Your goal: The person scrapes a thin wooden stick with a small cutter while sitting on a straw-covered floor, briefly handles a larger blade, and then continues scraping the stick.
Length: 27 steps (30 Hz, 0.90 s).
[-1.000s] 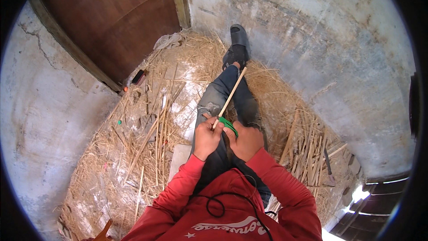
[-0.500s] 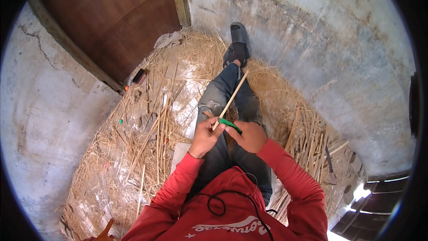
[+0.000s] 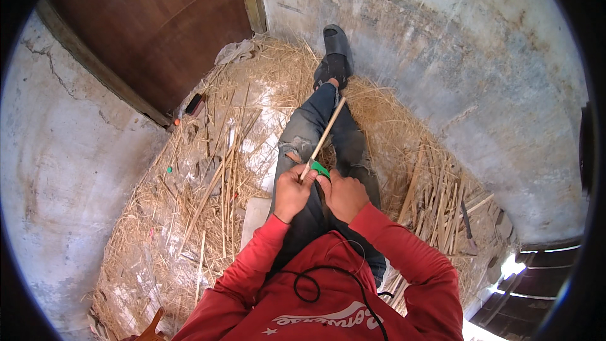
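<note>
Over my lap, my left hand (image 3: 293,193) is closed around the lower part of a thin, pale bamboo stick (image 3: 328,128). The stick slants up and away, its far end above my lower legs. My right hand (image 3: 344,194) is closed on a small green-handled knife (image 3: 320,169), which lies against the stick just above my left fingers. Most of the knife is hidden in my grip, and its blade is hard to make out. Both thumbs are close together at the place where knife and stick meet.
My legs (image 3: 303,128) stretch ahead over a floor strewn with straw shavings (image 3: 158,215). Split sticks (image 3: 442,215) are heaped at the right, near a dark-bladed tool (image 3: 468,230). More long strips (image 3: 228,183) lie at the left. A brown door (image 3: 158,25) and pale walls (image 3: 429,44) enclose the corner.
My right hand has drawn in toward the left and turned, and less of the green knife shows. The stick is slightly lower in view, still in my left hand.
</note>
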{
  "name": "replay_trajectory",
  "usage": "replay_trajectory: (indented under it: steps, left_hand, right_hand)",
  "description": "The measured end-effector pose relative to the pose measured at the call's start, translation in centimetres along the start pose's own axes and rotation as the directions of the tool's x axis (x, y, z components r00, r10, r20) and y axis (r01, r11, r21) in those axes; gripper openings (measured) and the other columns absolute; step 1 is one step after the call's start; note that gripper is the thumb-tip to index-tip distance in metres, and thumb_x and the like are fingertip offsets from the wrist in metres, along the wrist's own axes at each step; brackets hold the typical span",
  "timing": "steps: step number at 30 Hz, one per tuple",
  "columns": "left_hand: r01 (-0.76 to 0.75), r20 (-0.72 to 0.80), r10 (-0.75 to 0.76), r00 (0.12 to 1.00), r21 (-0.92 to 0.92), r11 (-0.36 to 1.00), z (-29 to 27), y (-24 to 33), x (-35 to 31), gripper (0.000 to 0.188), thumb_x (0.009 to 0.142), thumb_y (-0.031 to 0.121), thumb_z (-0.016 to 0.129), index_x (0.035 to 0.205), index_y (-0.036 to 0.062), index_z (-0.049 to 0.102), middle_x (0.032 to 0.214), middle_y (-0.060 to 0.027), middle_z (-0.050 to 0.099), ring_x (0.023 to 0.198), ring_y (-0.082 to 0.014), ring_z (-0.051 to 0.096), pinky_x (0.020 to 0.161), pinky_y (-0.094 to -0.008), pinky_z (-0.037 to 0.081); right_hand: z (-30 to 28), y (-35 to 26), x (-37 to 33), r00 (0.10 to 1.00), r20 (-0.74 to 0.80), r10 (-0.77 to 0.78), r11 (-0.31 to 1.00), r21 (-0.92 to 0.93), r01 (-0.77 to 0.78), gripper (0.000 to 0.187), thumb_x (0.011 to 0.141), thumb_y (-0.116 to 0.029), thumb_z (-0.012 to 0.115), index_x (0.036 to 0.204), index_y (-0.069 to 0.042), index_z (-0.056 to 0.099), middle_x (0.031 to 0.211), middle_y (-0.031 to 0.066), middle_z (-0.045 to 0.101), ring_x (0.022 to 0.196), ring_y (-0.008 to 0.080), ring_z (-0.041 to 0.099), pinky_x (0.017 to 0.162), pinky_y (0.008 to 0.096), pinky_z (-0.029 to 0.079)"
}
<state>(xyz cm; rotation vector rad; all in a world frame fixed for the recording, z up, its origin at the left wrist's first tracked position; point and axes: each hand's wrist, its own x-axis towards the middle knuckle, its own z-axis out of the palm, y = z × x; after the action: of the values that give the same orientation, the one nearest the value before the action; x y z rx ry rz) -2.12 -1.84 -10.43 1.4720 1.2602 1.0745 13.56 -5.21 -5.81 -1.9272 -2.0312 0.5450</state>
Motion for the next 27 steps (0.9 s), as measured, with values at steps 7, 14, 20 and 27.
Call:
replay_trajectory:
  steps: [7,14,20,27]
  left_hand:
    - [0.019,-0.062,-0.019,0.998,0.002,1.0,-1.3,1.2,1.3,0.021,0.095,0.021,0.072,0.095,0.0004,0.072,0.059,0.0037,0.053,0.052,-0.0035,0.039,0.047,-0.0254,0.031]
    - [0.096,0.128,-0.086,0.988,-0.074,0.993,-3.1,3.5,1.2,0.031,0.099,0.022,0.069,0.117,-0.0026,0.068,0.092,0.0025,0.065,0.078,-0.0031,0.052,0.067,-0.019,0.042]
    - [0.087,0.18,-0.066,0.982,-0.113,0.99,-2.8,4.3,0.9,0.038,0.101,0.026,0.066,0.125,-0.004,0.066,0.094,0.0021,0.066,0.081,-0.0034,0.052,0.072,-0.0196,0.043]
    - [-0.013,0.13,0.038,0.991,-0.191,0.982,-2.5,4.7,0.6,0.04,0.099,0.018,0.068,0.131,-0.0041,0.062,0.075,0.0071,0.052,0.068,-0.0029,0.041,0.061,-0.0208,0.036]
  right_hand:
    - [0.4,-0.9,1.3,0.992,-0.128,-0.017,0.992,0.123,0.033,0.045,0.102,-0.045,0.05,0.09,-0.002,0.06,0.067,0.0251,0.065,0.065,0.0476,0.065,0.062,0.0577,0.052]
    - [-3.2,0.0,0.6,0.985,-0.094,-0.148,0.952,0.258,0.168,0.043,0.099,-0.042,0.056,0.083,-0.002,0.063,0.063,0.024,0.063,0.061,0.0464,0.063,0.059,0.0554,0.051]
    - [-3.7,0.3,0.6,0.98,-0.092,-0.177,0.956,0.222,0.193,0.044,0.098,-0.043,0.057,0.083,-0.002,0.064,0.066,0.0257,0.063,0.062,0.0472,0.063,0.06,0.0555,0.051]
    - [-3.6,0.0,0.6,0.981,-0.054,-0.189,0.968,0.155,0.195,0.045,0.097,-0.044,0.057,0.084,-0.002,0.063,0.067,0.0264,0.065,0.063,0.0474,0.065,0.06,0.0565,0.052]
